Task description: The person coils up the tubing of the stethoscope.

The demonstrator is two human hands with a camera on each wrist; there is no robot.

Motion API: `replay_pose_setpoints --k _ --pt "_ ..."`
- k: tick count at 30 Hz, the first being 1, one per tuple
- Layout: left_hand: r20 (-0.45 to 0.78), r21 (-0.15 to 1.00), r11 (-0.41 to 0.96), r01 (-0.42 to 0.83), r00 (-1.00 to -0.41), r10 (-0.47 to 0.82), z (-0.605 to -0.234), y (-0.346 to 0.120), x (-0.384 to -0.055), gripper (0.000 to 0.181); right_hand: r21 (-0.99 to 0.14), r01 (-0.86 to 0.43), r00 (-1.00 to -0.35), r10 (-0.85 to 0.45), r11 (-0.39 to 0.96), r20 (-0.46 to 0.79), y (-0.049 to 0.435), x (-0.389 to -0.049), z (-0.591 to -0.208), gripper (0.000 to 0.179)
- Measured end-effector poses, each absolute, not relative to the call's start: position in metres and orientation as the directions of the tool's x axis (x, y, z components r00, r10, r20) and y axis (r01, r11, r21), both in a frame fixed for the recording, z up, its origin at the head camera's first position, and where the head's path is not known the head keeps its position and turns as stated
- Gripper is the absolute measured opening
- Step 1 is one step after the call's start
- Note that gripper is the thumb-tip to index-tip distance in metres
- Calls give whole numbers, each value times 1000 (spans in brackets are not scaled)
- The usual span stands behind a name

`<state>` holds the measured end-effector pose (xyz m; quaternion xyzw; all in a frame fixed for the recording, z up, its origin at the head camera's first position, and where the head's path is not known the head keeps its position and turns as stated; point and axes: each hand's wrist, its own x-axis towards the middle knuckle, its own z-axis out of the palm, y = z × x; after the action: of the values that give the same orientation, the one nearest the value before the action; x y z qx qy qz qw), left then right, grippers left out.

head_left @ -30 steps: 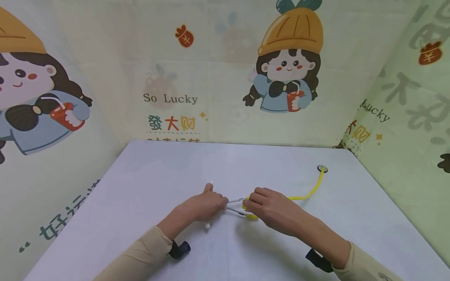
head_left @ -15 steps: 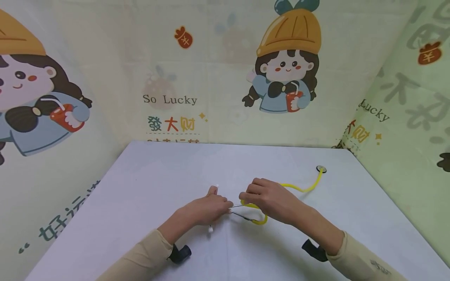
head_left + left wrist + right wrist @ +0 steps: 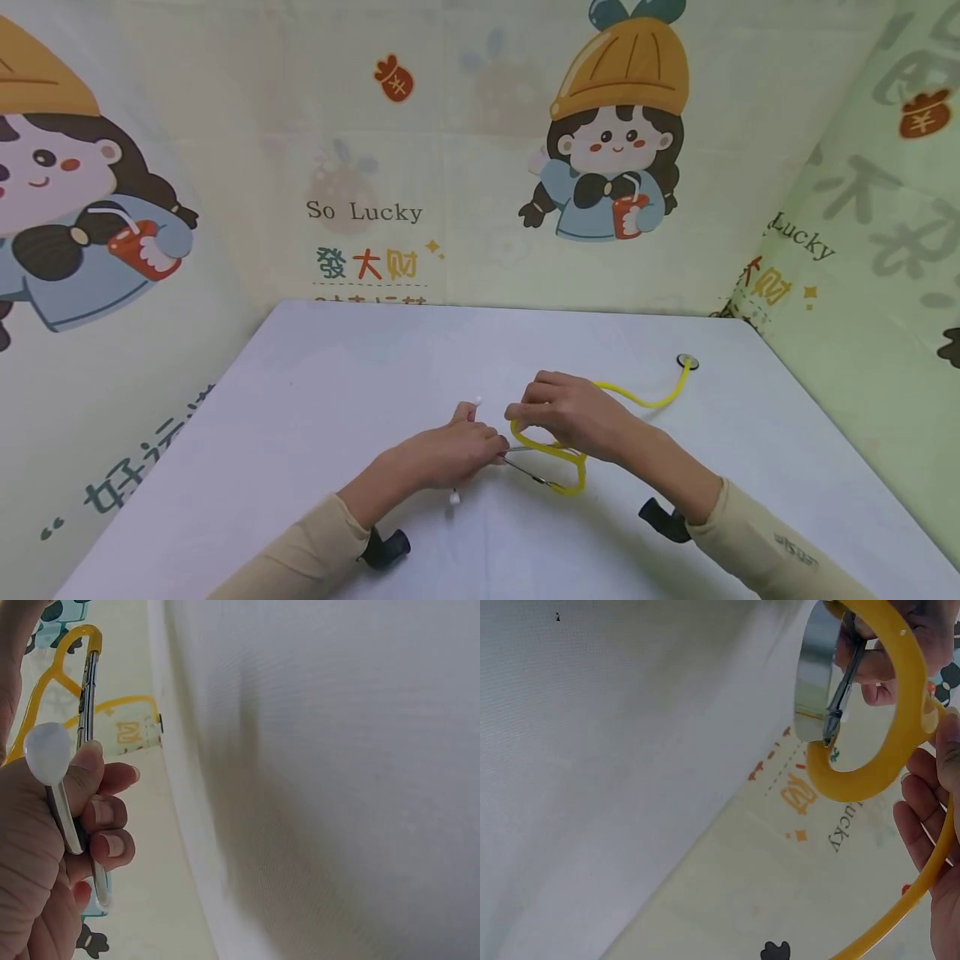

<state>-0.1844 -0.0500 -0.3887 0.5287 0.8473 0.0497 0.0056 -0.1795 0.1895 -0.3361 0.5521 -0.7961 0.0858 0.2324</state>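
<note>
A stethoscope with yellow tubing [image 3: 581,475] spans both hands above the table. My left hand [image 3: 457,454] grips its metal ear tubes [image 3: 88,697], thumb and fingers curled round them. A white ear tip [image 3: 46,754] sticks out by the thumb in the left wrist view; another ear tip [image 3: 454,498] hangs below the hand. With thumb and fingers, my right hand [image 3: 573,412] holds the yellow tube, which bends into a loop [image 3: 851,785] beside the metal tubes. Farther back on the right, the round chest piece [image 3: 687,362] lies on the table, joined to the tube's far end.
The white table [image 3: 360,358] is bounded behind and at the sides by a printed cloth backdrop [image 3: 465,183] with cartoon figures. Black wrist-worn devices show under both forearms, the left one [image 3: 386,550] near the table surface.
My right hand has moved slightly back and left, bending the yellow tube into a loop. My left hand has shifted a little right with the metal tubes. The chest piece stays about where it was.
</note>
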Motion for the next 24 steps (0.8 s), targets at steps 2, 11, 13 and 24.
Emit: replay_pose_setpoints --k 2,11,13,24 --pt "62 81 423 903 -428 902 -388 -50 -183 10 107 -923 -279 -835 369 474 190 -182 -337 51" --pt "106 67 376 924 -382 918 -385 -50 -177 6 57 -935 -279 -824 351 492 191 -189 -348 42" --pt "107 54 371 927 -375 921 -385 -49 -176 8 53 -935 -284 -829 352 482 192 -190 -350 42" --pt "129 62 365 929 -371 920 -383 -47 -175 9 -49 -912 -384 -803 408 456 198 -193 -353 31"
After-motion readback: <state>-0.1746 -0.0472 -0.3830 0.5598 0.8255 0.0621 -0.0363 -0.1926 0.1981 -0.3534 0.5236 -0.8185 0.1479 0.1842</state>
